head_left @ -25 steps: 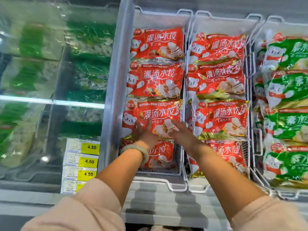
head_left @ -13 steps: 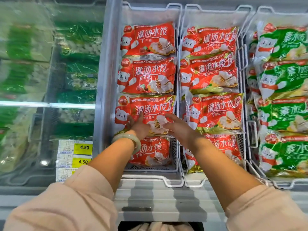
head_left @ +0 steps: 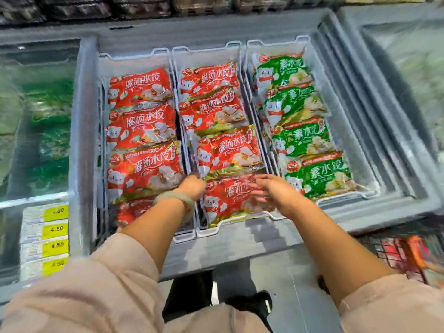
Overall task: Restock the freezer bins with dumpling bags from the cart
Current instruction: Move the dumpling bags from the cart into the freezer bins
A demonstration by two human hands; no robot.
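Three white wire bins sit side by side in the open freezer. The left bin (head_left: 134, 59) and middle bin (head_left: 206, 52) hold rows of red dumpling bags (head_left: 144, 167); the right bin (head_left: 276, 46) holds green dumpling bags (head_left: 319, 175). My left hand (head_left: 192, 186), with a pale bangle on the wrist, hovers at the divider between the left and middle bins, fingers curled. Over the nearest red bag (head_left: 228, 198) of the middle bin my right hand (head_left: 271, 191) is spread flat, holding nothing. Whether either hand touches a bag is blurred.
A closed glass lid (head_left: 40, 121) covers green bags on the left, with yellow 4.50 price tags (head_left: 54, 230) at its front. The freezer's grey front rim (head_left: 230, 246) lies below the bins. A cart with red packs (head_left: 408, 255) shows at lower right.
Both hands have left the third red bag of the left bin and shifted right toward the middle bin's near end. The view has swung right and back, bringing the cart into sight.
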